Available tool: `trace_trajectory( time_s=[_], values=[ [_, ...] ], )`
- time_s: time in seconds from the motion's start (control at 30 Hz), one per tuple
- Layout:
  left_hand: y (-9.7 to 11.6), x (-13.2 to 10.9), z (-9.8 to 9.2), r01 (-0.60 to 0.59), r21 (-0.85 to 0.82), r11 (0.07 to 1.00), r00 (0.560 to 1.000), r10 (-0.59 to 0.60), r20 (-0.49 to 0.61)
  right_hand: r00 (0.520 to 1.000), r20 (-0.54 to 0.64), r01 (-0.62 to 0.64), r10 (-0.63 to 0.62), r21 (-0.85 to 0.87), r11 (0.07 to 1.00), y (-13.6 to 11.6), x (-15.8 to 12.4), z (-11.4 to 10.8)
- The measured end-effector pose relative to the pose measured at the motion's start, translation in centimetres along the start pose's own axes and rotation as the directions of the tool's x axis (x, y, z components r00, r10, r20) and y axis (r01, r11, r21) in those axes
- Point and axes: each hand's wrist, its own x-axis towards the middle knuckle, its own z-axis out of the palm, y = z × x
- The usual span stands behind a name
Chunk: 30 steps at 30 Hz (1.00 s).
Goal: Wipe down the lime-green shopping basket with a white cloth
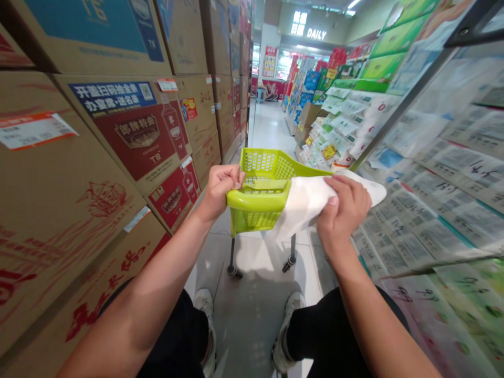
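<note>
A small lime-green shopping cart [258, 202] stands in front of me, with a basket of perforated plastic on dark legs and caster wheels. My left hand [223, 188] is closed on the left end of its rim, beside the handle. A white cloth [305, 202] is draped over the cart's right side and hides part of it. Thumb and fingers of my right hand [344, 207] are closed on the cloth at the right rim. The part of the rim under the cloth cannot be seen.
Stacked cardboard cartons [129, 131] wall the left side closely. On the right are piles of packaged tissue [444, 189] with price marks. A tiled aisle floor [270, 118] runs ahead between them. My shoes [205, 310] are just behind the cart's wheels.
</note>
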Motion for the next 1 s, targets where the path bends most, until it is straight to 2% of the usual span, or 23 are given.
trace_trajectory(
  time_s=[0.1,0.17,0.2,0.27,0.33,0.43,0.5,0.57,0.63,0.73,0.8,0.9,1.0],
  values=[
    [-0.1,0.1,0.2,-0.002,0.004,1.000,1.000,0.002,0.000,0.994,0.026,0.103,-0.104,0.053,0.993,-4.6,-0.8,0.6],
    [0.0,0.2,0.1,0.007,-0.015,1.000,1.000,-0.007,0.016,0.981,0.077,0.174,-0.177,0.050,0.984,-6.0,-0.8,0.5],
    [0.0,0.3,0.0,0.012,-0.025,1.000,1.000,-0.011,0.027,0.974,0.105,0.199,-0.203,0.044,0.979,-5.9,-0.7,0.4],
    [0.0,0.3,-0.1,0.017,-0.035,0.999,0.999,-0.016,0.040,0.964,0.153,0.214,-0.216,0.030,0.976,-3.9,-0.3,0.1],
    [0.0,0.3,-0.2,0.018,-0.025,1.000,0.999,-0.018,0.039,0.972,0.170,0.163,-0.160,-0.002,0.987,-0.3,0.0,-0.3],
    [-0.1,0.2,0.1,0.017,-0.001,1.000,1.000,-0.017,0.017,0.996,0.086,0.038,-0.032,-0.063,0.997,4.9,0.3,-0.3],
    [-0.3,0.2,0.6,0.010,0.006,1.000,1.000,-0.010,-0.002,1.000,0.016,-0.020,0.021,-0.054,0.998,5.9,0.1,0.2],
    [-0.5,0.3,1.2,0.003,0.004,1.000,1.000,-0.003,-0.023,0.997,-0.060,-0.045,0.045,-0.008,0.999,4.6,-0.3,1.0],
    [-0.7,0.4,1.8,0.003,-0.003,1.000,0.999,-0.003,-0.044,0.994,-0.108,-0.028,0.032,0.043,0.999,1.6,-0.8,1.8],
    [-0.8,0.4,2.7,0.006,-0.015,1.000,0.998,-0.007,-0.061,0.996,-0.082,0.027,-0.023,0.050,0.998,-3.1,-1.7,2.6],
    [-0.7,0.3,3.1,0.008,-0.017,1.000,0.998,-0.009,-0.067,0.996,-0.049,0.078,-0.077,0.021,0.997,-5.0,-2.2,2.9],
    [-0.5,0.2,3.4,0.008,-0.017,1.000,0.998,-0.009,-0.058,0.979,-0.046,0.197,-0.198,-0.025,0.980,-5.5,-2.6,2.9],
    [-0.7,0.1,3.2,-0.002,-0.010,1.000,1.000,0.002,-0.029,0.968,-0.012,0.252,-0.253,-0.026,0.967,-2.5,-2.1,2.2]
  ],
)
